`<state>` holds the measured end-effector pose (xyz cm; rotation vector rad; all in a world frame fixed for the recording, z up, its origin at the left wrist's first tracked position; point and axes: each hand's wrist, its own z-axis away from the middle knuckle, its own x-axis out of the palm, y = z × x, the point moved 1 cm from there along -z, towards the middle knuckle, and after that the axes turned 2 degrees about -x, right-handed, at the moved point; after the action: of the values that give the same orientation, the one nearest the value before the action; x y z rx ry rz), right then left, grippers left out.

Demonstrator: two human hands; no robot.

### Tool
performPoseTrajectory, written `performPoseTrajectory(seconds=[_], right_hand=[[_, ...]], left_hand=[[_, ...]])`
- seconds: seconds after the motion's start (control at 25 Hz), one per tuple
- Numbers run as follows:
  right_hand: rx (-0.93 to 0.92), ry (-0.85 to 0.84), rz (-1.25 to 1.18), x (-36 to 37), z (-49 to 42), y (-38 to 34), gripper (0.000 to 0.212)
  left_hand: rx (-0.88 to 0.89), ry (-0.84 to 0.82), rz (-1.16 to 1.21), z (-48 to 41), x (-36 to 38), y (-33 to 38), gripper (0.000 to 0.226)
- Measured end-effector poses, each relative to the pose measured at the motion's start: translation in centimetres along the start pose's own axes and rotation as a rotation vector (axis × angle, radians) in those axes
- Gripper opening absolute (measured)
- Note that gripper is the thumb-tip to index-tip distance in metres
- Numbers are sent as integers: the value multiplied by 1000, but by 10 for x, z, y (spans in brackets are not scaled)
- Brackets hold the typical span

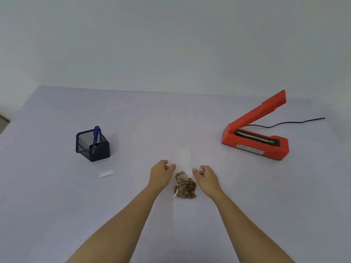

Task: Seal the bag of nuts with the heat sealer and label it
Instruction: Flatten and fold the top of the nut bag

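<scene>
A small clear bag of nuts [185, 186] lies flat on the pale table, the nuts at its near end and its empty clear top pointing away from me. My left hand [161, 172] is at the bag's left edge and my right hand [206, 176] at its right edge. Both have curled fingers with the tips at the upper part of the bag; whether they pinch the plastic is unclear. The red heat sealer [254, 133] stands at the far right with its arm raised. A small white label [106, 173] lies to the left.
A black mesh pen holder [92, 145] with a blue pen [96, 133] in it stands at the left, beyond the label. The sealer's black cable [288, 122] runs off to the right. The table [190, 114] ends at a plain wall behind.
</scene>
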<state>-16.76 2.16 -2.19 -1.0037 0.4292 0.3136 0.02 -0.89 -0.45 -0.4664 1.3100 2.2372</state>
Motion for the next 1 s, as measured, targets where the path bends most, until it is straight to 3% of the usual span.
performPoseTrajectory(seconds=[0.32,0.44,0.64,1.0], right_hand=[[41,-60,-183,2,-19,4,42],[17,-100,-246,0,-18,5,34],[-52,-179,-310,-1,-12,7,6],[-122,-115,-401,5,-6,8,12]], left_hand=[[-121,-104,251,-22,13,-15,33],[-85,-239,361,-23,6,-21,18],[29,-363,325,-17,-6,-24,6],[134,-334,346,-8,-8,-19,13]])
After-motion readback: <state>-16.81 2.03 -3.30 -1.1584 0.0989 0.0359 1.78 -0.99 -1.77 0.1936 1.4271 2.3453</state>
